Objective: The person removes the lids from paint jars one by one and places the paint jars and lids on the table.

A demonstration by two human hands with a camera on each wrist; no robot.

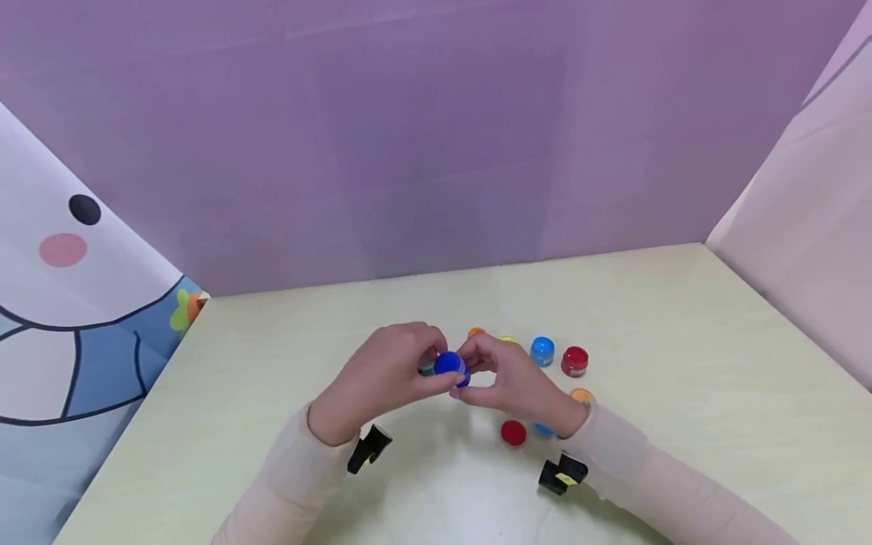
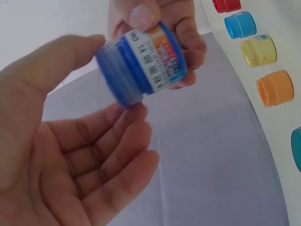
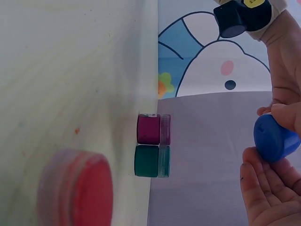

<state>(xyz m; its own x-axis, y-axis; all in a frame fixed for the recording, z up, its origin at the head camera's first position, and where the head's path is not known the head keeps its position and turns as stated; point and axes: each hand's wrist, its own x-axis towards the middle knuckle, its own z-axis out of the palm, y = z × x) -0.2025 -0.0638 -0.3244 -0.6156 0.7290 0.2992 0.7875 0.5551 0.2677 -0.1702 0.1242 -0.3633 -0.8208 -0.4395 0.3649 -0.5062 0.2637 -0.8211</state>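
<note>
Both hands meet around a small blue paint jar [image 1: 450, 365] above the table. In the left wrist view, my left hand [image 2: 70, 136] pinches the jar's ribbed end between thumb and forefinger, its other fingers loosely bent below. At the far end, my right hand [image 2: 160, 28] grips the labelled body with thumb and fingers. The jar is tilted in that view, its printed label facing the camera. In the head view, my left hand [image 1: 384, 371] is on the jar's left and my right hand [image 1: 518, 382] on its right. The jar's smooth blue end shows in the right wrist view.
A light blue jar [image 1: 542, 350] and a red jar [image 1: 574, 361] stand behind my right hand. A round red piece [image 1: 513, 433] lies nearer. Purple [image 3: 148, 129] and teal [image 3: 146, 161] jars sit side by side. Yellow [image 2: 259, 50] and orange [image 2: 276, 88] jars stand in a row.
</note>
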